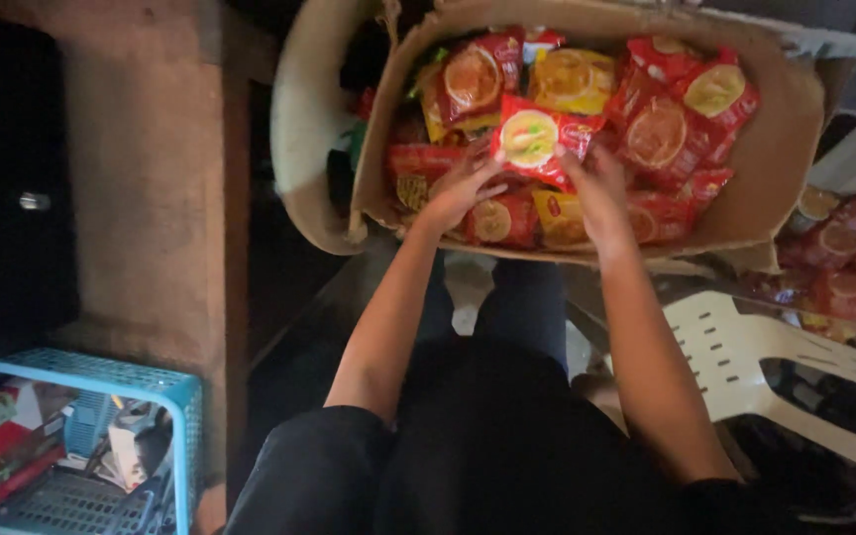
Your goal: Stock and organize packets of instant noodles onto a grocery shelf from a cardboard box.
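Red noodle packet (539, 139) above cardboard box (775, 168), pinched between left hand (460, 190) and right hand (598, 186), both closed on lower edge; more packets (666, 119) inside box.

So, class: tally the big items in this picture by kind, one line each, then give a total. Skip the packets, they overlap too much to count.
Cardboard box: 1
White plastic chair: 1
Blue plastic basket: 1
Hands on the red noodle packet: 2, left hand and right hand
Total: 5
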